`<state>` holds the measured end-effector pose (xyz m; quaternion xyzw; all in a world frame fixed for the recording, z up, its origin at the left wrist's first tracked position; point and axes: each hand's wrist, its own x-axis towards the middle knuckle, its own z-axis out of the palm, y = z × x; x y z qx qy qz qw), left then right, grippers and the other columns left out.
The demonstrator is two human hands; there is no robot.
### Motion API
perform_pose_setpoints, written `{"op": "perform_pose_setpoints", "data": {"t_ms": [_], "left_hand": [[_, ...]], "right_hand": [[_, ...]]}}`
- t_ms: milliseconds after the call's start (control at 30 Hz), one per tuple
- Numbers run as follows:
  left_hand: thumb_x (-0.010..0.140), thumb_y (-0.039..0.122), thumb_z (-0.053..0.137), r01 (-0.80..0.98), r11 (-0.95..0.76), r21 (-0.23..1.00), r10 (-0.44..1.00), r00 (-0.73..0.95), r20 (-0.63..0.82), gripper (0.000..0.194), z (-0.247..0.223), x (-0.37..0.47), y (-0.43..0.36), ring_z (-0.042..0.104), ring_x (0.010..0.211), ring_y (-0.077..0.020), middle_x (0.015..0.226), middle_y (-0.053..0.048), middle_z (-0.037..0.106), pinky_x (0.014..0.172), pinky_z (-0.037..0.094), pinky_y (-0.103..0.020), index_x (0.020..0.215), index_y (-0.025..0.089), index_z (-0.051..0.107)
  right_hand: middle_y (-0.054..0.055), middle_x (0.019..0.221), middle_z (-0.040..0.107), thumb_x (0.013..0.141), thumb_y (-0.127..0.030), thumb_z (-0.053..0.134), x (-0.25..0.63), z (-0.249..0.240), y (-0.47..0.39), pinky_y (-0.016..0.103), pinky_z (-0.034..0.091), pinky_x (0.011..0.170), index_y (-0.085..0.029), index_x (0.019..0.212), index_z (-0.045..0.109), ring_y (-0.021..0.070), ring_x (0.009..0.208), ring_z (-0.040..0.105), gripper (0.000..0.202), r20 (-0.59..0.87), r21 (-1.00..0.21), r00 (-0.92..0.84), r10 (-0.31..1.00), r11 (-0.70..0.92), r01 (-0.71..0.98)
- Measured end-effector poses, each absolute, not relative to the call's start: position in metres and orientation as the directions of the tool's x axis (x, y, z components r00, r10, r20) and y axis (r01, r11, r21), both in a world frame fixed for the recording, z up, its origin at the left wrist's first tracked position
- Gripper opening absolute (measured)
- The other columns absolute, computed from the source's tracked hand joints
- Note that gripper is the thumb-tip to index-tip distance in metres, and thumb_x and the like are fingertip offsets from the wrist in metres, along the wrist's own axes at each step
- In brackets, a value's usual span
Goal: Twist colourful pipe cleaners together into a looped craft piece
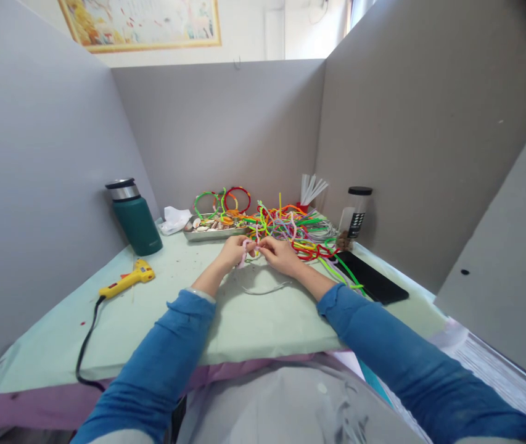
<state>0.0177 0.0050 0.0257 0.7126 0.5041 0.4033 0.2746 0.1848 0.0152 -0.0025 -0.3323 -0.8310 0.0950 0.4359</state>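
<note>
Pink pipe cleaner [243,254]: pinched at the fingertips of both hands, above the pale table cover [263,320]. Left hand [234,251] and right hand [279,254] close together, a loop hanging beside left fingers. Nearer me, grey strand [266,291]; beyond, tangled pipe cleaners [306,229].
</note>
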Motion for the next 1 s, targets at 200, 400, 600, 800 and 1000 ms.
{"op": "perform_pose_setpoints", "data": {"t_ms": [200,400,600,800,1000], "left_hand": [[0.062,0.046,0.064,0.293,-0.153,0.944,0.982,0.155,0.111,0.035,0.031,0.018,-0.002,0.03,0.033,-0.0027,0.047,0.003,0.049,0.035,0.021,-0.019,0.065,0.012,0.054],[0.06,0.046,0.066,0.273,-0.077,0.959,0.985,0.167,0.032,0.036,0.031,0.015,-0.002,0.028,0.03,-0.0022,0.045,0.004,0.047,0.033,0.018,-0.02,0.062,0.013,0.051],[0.06,0.044,0.067,0.236,-0.009,0.972,0.983,0.18,-0.034,0.035,0.03,0.013,0.0,0.027,0.029,-0.0035,0.04,0.006,0.041,0.033,0.017,-0.021,0.064,0.015,0.05],[0.062,0.045,0.066,0.232,-0.008,0.973,0.977,0.209,-0.042,0.035,0.028,0.012,0.002,0.026,0.029,-0.0041,0.037,0.007,0.037,0.033,0.021,-0.021,0.071,0.013,0.057],[0.064,0.049,0.064,0.256,-0.038,0.966,0.973,0.231,-0.023,0.039,0.027,0.013,0.003,0.028,0.029,-0.0046,0.036,0.007,0.037,0.033,0.02,-0.02,0.079,0.013,0.062]], "right_hand": [[-0.001,0.065,0.058,0.085,-0.03,0.046,0.184,-0.004,0.016,0.021,0.03,0.055,-0.017,0.09,0.058,0.009,0.056,0.046,0.018,0.667,-0.433,-0.417,0.617,0.777,0.457],[0.0,0.064,0.057,0.085,-0.031,0.046,0.184,-0.003,0.012,0.021,0.03,0.055,-0.017,0.088,0.058,0.0092,0.055,0.046,0.019,0.668,-0.426,-0.429,0.609,0.785,0.45],[-0.001,0.061,0.055,0.084,-0.033,0.046,0.183,-0.001,0.009,0.021,0.03,0.054,-0.016,0.087,0.058,0.0087,0.053,0.045,0.021,0.659,-0.436,-0.432,0.616,0.78,0.448],[-0.002,0.058,0.053,0.083,-0.038,0.047,0.182,0.001,0.006,0.02,0.03,0.054,-0.016,0.084,0.058,0.0086,0.053,0.044,0.024,0.657,-0.444,-0.429,0.62,0.778,0.445],[-0.002,0.057,0.052,0.081,-0.035,0.048,0.181,0.002,0.006,0.02,0.029,0.052,-0.016,0.078,0.058,0.008,0.052,0.043,0.021,0.66,-0.457,-0.392,0.641,0.757,0.466]]}}
